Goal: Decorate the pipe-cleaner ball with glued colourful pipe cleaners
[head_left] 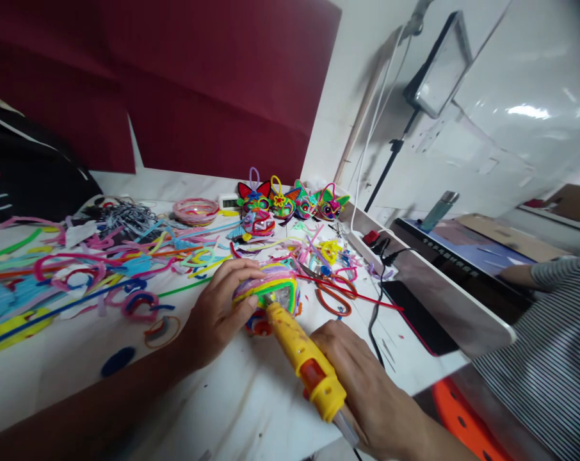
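Nearest the camera, right hand [367, 378] is wrapped firmly around a yellow hot glue gun [302, 351], nozzle touching a multicoloured pipe-cleaner craft piece [271, 289]. Left hand [217, 310] cups that piece from its left side, fingers curled over the top, steadying it on the white table [232, 403]. Piece judged light, soft and easily crushed; best held by its outer rim. Beyond lie loose pipe cleaners [79, 269] and finished cat-face ornaments [290, 202]. Red panels [198, 77] back the table; a striped sleeve [559, 275] shows at right.
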`<state>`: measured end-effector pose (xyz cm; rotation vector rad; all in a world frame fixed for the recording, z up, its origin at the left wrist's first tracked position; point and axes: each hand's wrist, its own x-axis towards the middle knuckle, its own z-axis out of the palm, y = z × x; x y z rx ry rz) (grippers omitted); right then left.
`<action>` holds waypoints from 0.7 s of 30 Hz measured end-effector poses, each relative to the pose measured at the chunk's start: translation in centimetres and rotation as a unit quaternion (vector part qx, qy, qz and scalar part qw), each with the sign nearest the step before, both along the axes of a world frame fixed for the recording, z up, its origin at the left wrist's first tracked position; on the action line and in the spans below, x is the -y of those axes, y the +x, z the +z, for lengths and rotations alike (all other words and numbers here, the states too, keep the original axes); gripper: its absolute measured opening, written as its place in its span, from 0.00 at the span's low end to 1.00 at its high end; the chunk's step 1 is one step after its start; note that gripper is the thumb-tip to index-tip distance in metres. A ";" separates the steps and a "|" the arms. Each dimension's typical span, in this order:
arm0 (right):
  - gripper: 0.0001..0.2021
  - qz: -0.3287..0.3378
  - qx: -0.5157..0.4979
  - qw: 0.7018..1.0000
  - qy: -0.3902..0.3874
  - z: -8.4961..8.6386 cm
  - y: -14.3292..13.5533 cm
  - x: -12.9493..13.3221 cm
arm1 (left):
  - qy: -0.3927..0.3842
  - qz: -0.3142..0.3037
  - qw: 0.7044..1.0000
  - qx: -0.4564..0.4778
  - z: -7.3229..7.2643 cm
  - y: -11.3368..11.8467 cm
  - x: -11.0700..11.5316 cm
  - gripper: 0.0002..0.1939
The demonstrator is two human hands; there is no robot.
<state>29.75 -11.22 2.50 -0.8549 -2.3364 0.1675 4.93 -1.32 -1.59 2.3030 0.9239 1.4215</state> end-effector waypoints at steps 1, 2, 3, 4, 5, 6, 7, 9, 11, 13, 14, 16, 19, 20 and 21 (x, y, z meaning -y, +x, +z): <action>0.18 0.001 0.002 1.000 0.005 0.0 0.0 0.0 | 0.001 0.000 1.000 -0.001 0.0 0.0 0.0 0.14; 0.19 -0.002 0.003 1.000 0.010 0.1 -0.1 -0.1 | 0.002 0.001 1.000 0.002 0.0 0.0 0.0 0.14; 0.19 -0.004 0.005 1.000 0.015 0.1 -0.1 -0.1 | 0.002 0.000 1.000 0.002 0.0 0.1 0.1 0.14; 0.19 -0.009 0.007 1.000 0.017 0.2 -0.2 -0.1 | 0.002 -0.002 1.000 0.003 0.0 0.1 0.2 0.13; 0.19 -0.012 0.009 1.000 0.019 0.2 -0.2 -0.1 | 0.001 -0.002 1.000 0.006 0.0 0.2 0.2 0.13; 0.19 -0.014 0.010 1.000 0.021 0.3 -0.3 -0.1 | -0.001 -0.001 1.000 0.009 0.0 0.3 0.3 0.13; 0.20 -0.014 0.012 1.000 0.022 0.3 -0.3 -0.1 | -0.001 -0.001 1.000 0.012 0.1 0.4 0.4 0.12; 0.20 -0.015 0.016 0.999 0.026 0.3 -0.3 -0.1 | 0.003 0.001 1.000 0.019 0.1 0.6 0.5 0.12; 0.20 -0.018 0.020 0.999 0.027 0.4 -0.3 -0.1 | 0.008 0.003 1.000 0.023 0.1 0.6 0.5 0.12; 0.18 -0.018 0.022 0.999 0.028 0.4 -0.3 0.0 | 0.009 -0.001 1.000 0.011 0.1 0.4 0.4 0.12; 0.18 -0.019 0.022 0.999 0.029 0.4 -0.2 0.0 | 0.011 -0.003 1.000 0.003 0.1 0.3 0.3 0.13; 0.18 -0.022 0.021 0.999 0.033 0.4 -0.2 0.1 | 0.015 -0.006 1.000 -0.011 0.2 0.1 0.2 0.14; 0.17 -0.027 0.023 0.999 0.031 0.3 -0.1 0.2 | 0.018 -0.005 1.000 -0.016 0.2 0.0 0.2 0.14; 0.16 -0.026 0.022 0.999 0.028 0.3 0.0 0.2 | 0.017 -0.004 1.000 -0.015 0.2 0.0 0.2 0.14; 0.15 -0.026 0.022 0.999 0.026 0.3 0.1 0.2 | 0.016 -0.003 1.000 -0.015 0.1 0.0 0.2 0.14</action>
